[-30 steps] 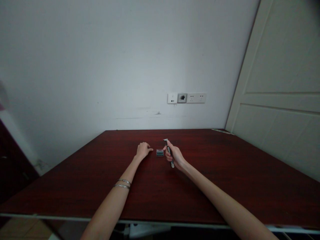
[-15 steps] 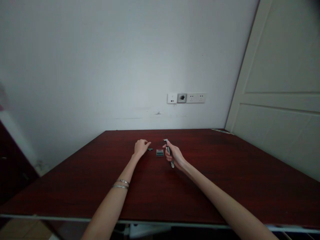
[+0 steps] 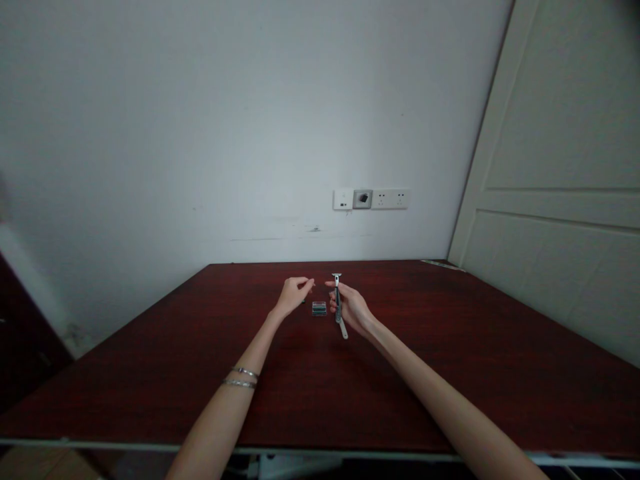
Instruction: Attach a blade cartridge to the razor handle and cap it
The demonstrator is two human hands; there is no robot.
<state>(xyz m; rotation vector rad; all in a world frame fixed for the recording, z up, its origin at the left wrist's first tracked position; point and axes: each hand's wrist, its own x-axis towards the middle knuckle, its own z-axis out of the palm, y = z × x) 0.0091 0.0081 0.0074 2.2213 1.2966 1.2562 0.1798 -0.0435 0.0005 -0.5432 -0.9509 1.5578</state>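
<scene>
Razor [image 3: 338,300] with a dark grip and a silver T-shaped head is held in the fingers of the right hand [image 3: 356,308], its head pointing to the far side and its pale tail coming out at the near side. If there is a brand on its handle, the letters are too small to be read. The small clear case [image 3: 319,309] lies on the tabletop between the two hands, just left of the razor; it shows dark bands inside, and any label on it cannot be made out. The left hand [image 3: 293,295] is left of this case, with thumb and fingertips brought close together; whether something is pinched there, one cannot tell. Just beneath this hand a small dark piece [image 3: 303,301] is partly visible.

The tabletop [image 3: 150,360] is reddish brown with fine wood grain, somewhat glossy, and has a pale near edge. A thin light strip [image 3: 443,265] lies at its far right corner. Behind rises a pale wall [image 3: 200,120] with a dark smudge [image 3: 315,229] and a row of socket plates [image 3: 391,199], one of them grey-framed. At the right stands a cream panelled door [image 3: 550,133]. Two silver bracelets [image 3: 241,383] circle the left forearm.
</scene>
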